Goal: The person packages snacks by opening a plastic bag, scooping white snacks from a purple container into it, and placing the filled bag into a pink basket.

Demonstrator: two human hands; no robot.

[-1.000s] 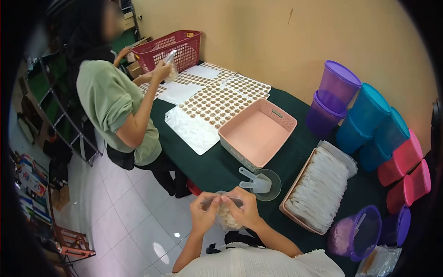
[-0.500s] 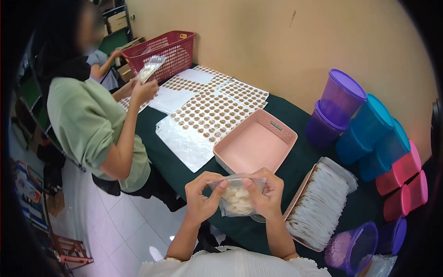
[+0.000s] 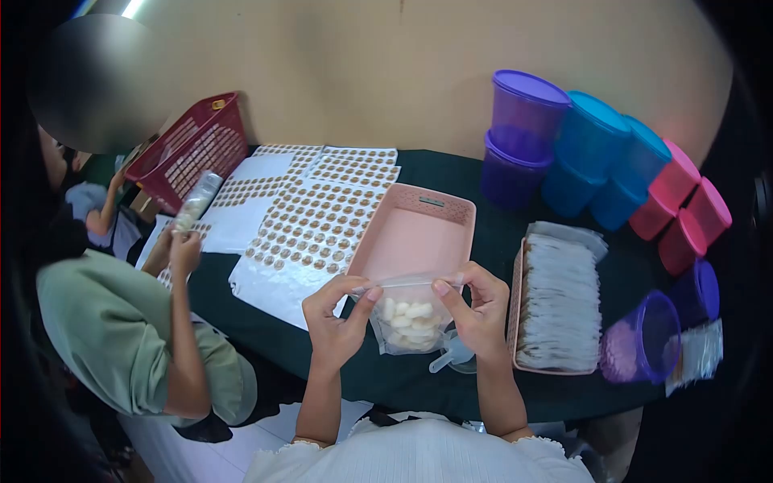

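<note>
Both my hands hold a small clear zip bag (image 3: 409,319) with white pieces inside, just above the table's near edge. My left hand (image 3: 334,318) pinches the bag's top left corner. My right hand (image 3: 477,307) pinches the top right corner along the seal strip. Behind the bag lies an empty pink basket (image 3: 419,211). A clear scoop and funnel (image 3: 452,355) peek out under my right hand.
A tray of stacked empty bags (image 3: 557,299) sits to the right, with an open purple tub (image 3: 640,340) beside it. Purple, blue and pink lidded tubs (image 3: 596,165) line the wall. Sticker sheets (image 3: 310,217) cover the left table. A person in green (image 3: 121,338) holds a bag near a red basket (image 3: 190,149).
My view has swung right and closer to the table. The bag stays held in both hands at about the same height, my fingers pressing along its top. The other person has lowered their bag.
</note>
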